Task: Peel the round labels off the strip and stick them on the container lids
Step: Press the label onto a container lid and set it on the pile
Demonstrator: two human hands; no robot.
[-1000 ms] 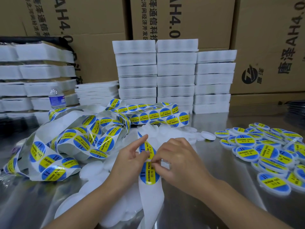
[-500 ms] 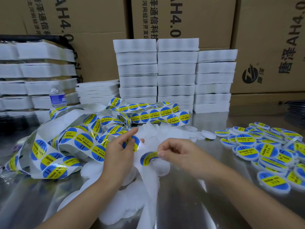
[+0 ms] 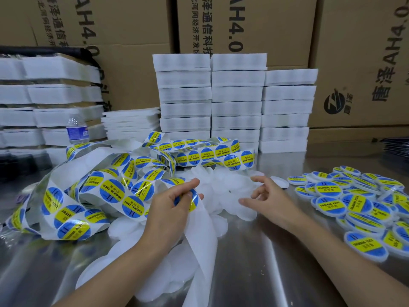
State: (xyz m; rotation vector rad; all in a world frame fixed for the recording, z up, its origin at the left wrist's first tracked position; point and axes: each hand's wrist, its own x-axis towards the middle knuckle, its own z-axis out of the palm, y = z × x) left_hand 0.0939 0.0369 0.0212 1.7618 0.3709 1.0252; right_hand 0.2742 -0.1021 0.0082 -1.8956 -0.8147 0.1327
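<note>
Left hand: fingers pinched on 1 label at strip end | right hand: fingers apart, empty, over bare lids | labelled lids: heap, uncountable, right on counter | bottle: 1 | white stacks: 3, behind

Both bare forearms reach forward, the left hand pinches the strip with curled fingers, and the right hand has relaxed, spread fingers.

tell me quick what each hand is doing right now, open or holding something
Left hand: pinches the label strip.
Right hand: open, fingers loosely spread above the blank white lids, nothing visible in it.
</note>
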